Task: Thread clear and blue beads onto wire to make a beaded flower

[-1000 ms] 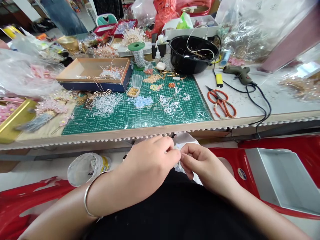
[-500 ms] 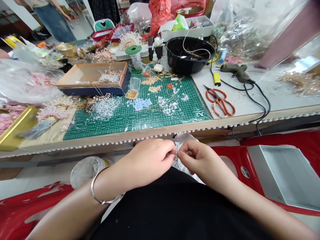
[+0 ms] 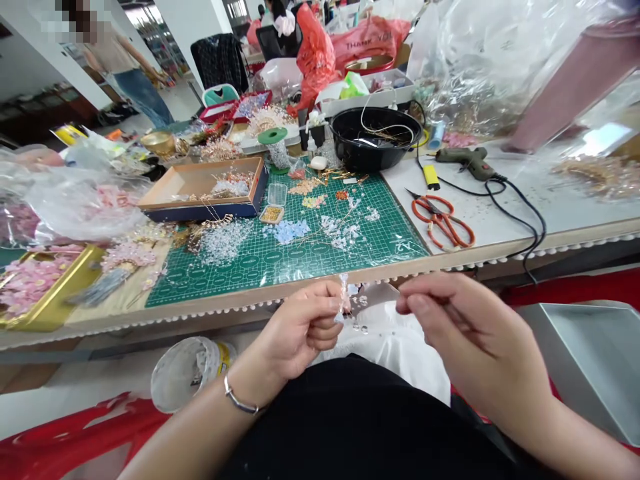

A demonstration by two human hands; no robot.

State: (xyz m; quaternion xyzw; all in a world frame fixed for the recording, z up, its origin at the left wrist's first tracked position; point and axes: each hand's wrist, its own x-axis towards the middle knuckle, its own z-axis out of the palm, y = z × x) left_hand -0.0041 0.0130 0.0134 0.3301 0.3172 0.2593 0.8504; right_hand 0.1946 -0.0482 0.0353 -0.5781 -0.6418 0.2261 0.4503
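The right hand [image 3: 475, 330] has drawn away, its grip unclear, leaving the left hand [image 3: 299, 328] pinching a beaded wire sprig [image 3: 343, 299].

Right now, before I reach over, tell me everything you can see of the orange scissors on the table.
The scissors lie flat on the white tabletop, just right of the green cutting mat. Two large orange loop handles, plastic by their look, sit toward the table's near edge, with a paler band on them. The narrow dark metal blades point up and left and look closed or nearly so. Only the tabletop seems to touch them; the black power cord passes to their right, apart from them.
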